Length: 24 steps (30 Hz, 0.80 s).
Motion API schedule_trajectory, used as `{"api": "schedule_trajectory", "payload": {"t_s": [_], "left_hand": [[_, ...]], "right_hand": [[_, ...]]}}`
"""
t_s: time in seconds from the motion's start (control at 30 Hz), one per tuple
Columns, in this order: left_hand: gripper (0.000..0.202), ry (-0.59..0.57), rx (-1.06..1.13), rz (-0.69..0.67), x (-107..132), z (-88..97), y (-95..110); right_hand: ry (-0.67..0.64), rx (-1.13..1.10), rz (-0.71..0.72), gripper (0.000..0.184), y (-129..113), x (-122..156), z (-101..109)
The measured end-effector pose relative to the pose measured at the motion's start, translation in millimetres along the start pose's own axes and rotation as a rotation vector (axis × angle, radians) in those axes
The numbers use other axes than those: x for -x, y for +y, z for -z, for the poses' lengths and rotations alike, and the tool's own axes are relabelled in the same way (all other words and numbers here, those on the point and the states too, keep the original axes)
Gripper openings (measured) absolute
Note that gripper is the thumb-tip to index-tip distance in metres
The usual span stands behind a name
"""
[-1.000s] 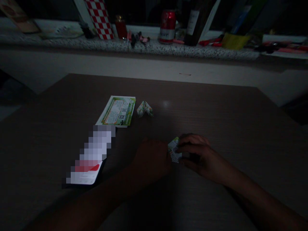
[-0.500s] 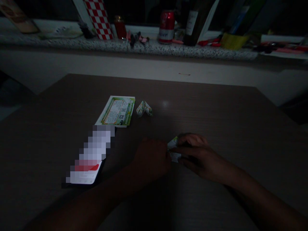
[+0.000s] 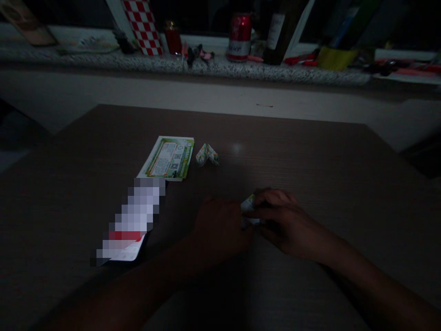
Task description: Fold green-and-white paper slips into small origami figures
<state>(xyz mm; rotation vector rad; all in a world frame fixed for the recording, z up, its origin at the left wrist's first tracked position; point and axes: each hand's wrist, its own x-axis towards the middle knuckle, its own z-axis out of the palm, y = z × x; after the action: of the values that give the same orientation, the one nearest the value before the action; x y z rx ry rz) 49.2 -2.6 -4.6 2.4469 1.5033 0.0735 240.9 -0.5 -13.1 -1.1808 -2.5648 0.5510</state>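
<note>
Dimly, left hand (image 3: 222,226), right hand (image 3: 291,223), angular folded paper (image 3: 247,203) between

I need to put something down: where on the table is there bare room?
The table is bare right of the folded paper, beyond the right hand, and left of the phone. It is crowded where phone and booklet sit close together, and around the paper piece between the right hand and left hand.

Dim light leaves the left hand (image 3: 220,226) shadowed.
</note>
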Motion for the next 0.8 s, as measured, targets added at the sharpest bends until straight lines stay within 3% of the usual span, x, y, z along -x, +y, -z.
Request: {"api": "schedule_trajectory", "payload": {"t_s": [0.2, 0.63, 0.8], "left_hand": [[0.035, -0.059, -0.048, 0.028, -0.6, 7.2, -1.9], [0.018, -0.208, 0.126, 0.135, 4.5, 19.3, -30.2], [0.013, -0.151, 0.172, 0.081, 7.5, 16.4, -32.6]], "right_hand": [[-0.009, 0.003, 0.008, 0.043, 1.5, 0.3, -0.1], [-0.026, 0.008, -0.008, 0.043, 4.1, 0.8, -0.6], [-0.054, -0.014, 0.029, 0.048, 4.7, 1.5, 4.1]]}}
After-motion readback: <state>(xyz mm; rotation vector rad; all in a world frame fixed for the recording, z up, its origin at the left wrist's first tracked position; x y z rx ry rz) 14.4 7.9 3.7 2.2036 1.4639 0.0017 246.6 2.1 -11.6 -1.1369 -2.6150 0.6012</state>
